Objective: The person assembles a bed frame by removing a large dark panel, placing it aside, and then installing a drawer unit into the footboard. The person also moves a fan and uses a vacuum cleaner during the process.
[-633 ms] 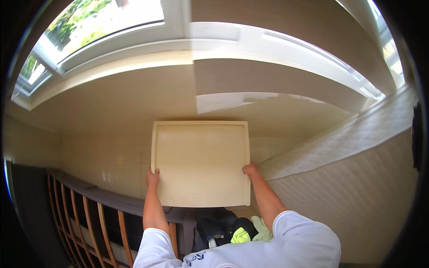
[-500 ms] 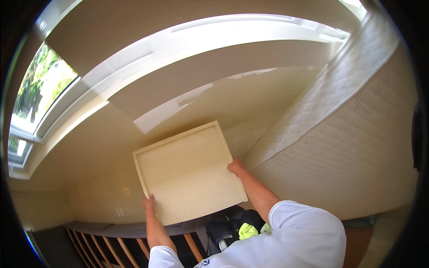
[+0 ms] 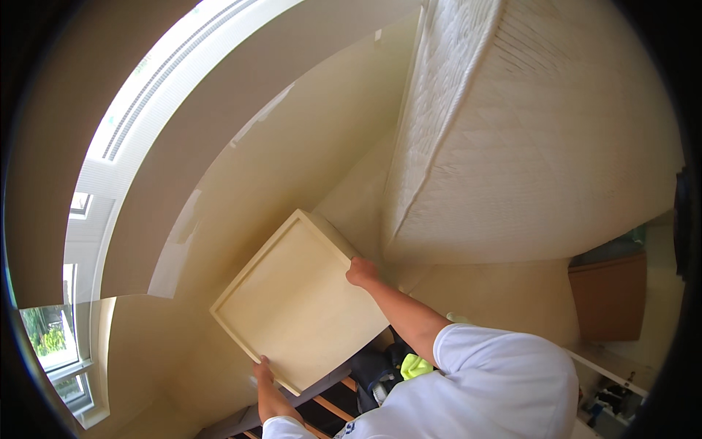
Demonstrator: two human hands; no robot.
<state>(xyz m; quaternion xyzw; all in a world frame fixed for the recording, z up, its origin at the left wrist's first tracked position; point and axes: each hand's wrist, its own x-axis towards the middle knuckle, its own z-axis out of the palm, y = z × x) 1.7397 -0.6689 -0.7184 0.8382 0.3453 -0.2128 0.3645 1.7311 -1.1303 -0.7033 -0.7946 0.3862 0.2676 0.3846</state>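
Observation:
Between my hands is a cream box-shaped piece (image 3: 300, 307) with a flat face and a raised rim; its exact kind I cannot make out. My left hand (image 3: 263, 370) grips the near-left edge, thumb on the rim. On the opposite side, my right hand (image 3: 361, 272) is closed over the right edge. The piece sits slanted in the view, and part of its far-right side shows depth. Both hands' fingertips are hidden behind it.
A white quilted mattress (image 3: 526, 139) leans upright on the right. Bed slats (image 3: 333, 407) and dark items with a yellow-green cloth (image 3: 415, 366) lie near my body. A window (image 3: 55, 333) and blind are on the left; a brown panel (image 3: 608, 296) stands at right.
My view has turned to the right, bringing more of the mattress and the brown panel in. The cream piece is more slanted now, with its far-right side showing. Both hands keep their grip.

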